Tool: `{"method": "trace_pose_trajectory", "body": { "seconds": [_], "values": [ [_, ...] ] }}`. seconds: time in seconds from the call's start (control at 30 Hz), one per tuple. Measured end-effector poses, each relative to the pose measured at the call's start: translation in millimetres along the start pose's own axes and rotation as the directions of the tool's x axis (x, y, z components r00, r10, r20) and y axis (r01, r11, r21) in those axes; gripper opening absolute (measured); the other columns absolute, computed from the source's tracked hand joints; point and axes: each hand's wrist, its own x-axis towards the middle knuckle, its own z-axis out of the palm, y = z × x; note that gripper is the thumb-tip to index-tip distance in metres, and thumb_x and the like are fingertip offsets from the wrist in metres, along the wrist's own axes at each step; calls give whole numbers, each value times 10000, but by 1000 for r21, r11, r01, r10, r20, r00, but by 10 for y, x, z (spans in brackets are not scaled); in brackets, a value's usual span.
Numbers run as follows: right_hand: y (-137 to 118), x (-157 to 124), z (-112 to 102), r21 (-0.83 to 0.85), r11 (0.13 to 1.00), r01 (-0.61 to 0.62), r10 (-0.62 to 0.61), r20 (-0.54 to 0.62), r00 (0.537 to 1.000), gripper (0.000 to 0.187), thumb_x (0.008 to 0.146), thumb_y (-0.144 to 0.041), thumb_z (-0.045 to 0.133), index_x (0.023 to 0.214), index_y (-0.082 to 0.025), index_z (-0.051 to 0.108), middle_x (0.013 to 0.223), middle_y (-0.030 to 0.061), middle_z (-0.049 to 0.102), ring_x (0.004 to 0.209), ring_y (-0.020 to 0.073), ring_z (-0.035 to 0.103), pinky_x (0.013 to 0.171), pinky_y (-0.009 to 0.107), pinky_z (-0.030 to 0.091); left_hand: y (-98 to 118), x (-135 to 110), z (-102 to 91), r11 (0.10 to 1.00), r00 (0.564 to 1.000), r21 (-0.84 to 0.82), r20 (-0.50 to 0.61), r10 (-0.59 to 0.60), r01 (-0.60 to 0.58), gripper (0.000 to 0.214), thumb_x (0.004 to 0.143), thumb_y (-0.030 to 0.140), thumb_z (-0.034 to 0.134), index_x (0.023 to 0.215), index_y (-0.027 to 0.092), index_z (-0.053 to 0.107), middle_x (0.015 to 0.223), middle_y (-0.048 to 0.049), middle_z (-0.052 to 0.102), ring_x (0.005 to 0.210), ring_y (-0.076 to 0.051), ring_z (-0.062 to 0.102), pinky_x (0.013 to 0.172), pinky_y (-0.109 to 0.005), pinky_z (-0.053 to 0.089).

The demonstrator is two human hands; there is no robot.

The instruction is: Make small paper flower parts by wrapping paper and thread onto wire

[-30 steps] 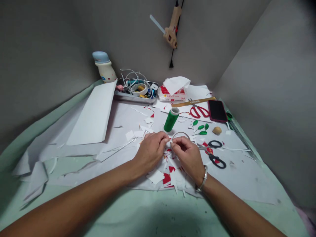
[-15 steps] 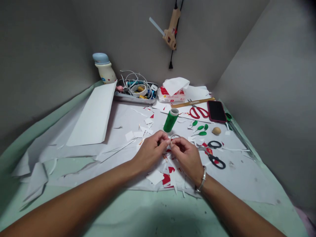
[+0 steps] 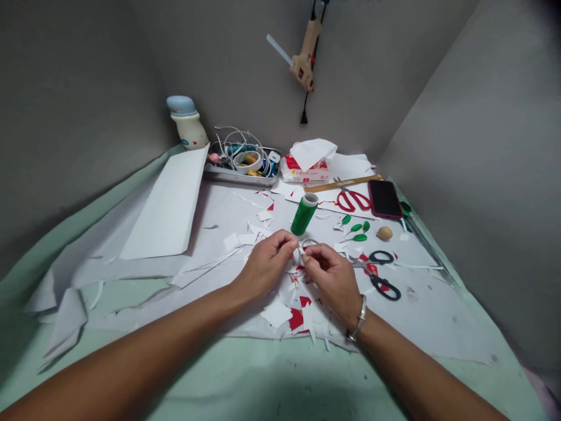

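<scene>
My left hand [image 3: 266, 264] and my right hand [image 3: 332, 279] meet over the sheet, fingertips pinching a thin white paper loop [image 3: 309, 241] between them. A green thread spool [image 3: 303, 214] stands just beyond my left fingers. Red-and-white paper scraps [image 3: 297, 317] lie beneath and in front of my hands. To the right of my right hand rest black-handled scissors [image 3: 381, 275]. Several small green-handled tools [image 3: 356, 229] lie beyond it. A metal bangle [image 3: 360, 318] circles my right wrist.
A metal tray [image 3: 241, 169] holds cables and tape. Behind the spool are a tissue pack [image 3: 304, 166], red scissors [image 3: 352, 200], a wooden ruler [image 3: 342, 184] and a phone [image 3: 384, 199]. A white board [image 3: 166, 204] lies left. A glue gun [image 3: 303, 55] hangs on the wall.
The paper loop has drawn tighter and smaller between my fingers, and its top now sits further left. My hands have come slightly closer together.
</scene>
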Motion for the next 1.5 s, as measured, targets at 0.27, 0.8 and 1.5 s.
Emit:
{"method": "trace_pose_trajectory", "body": {
  "seconds": [0.27, 0.8, 1.5],
  "values": [
    [3, 6, 7, 27, 1000, -9, 9, 7, 1000, 90, 792, -220, 578, 797, -188, 661, 744, 15, 664, 658, 150, 581, 639, 283, 478, -70, 11, 3, 981, 999, -190, 24, -25, 30, 140, 895, 349, 541, 938, 220, 569, 710, 26, 491, 651, -135, 427, 632, -297, 339],
    [-194, 94, -268, -215, 971, 104, -114, -34, 993, 142, 838, -244, 562, 949, -187, 631, 912, 58, 669, 812, 187, 612, 750, 315, 483, -26, 52, -19, 966, 994, -237, 58, -92, 103, 98, 802, 266, 623, 775, 171, 619, 673, 17, 538, 603, -106, 429, 603, -275, 343],
    [-61, 316, -1286, -948, 252, 195, 478, 297, 827, 269, 687, -51, 568, 904, -204, 610, 967, 79, 639, 801, 226, 618, 541, 280, 276, -38, 66, -44, 972, 987, -168, 22, -161, 162, 129, 760, 314, 652, 824, 203, 636, 646, 19, 502, 552, -102, 394, 496, -252, 309]
  ]
}}
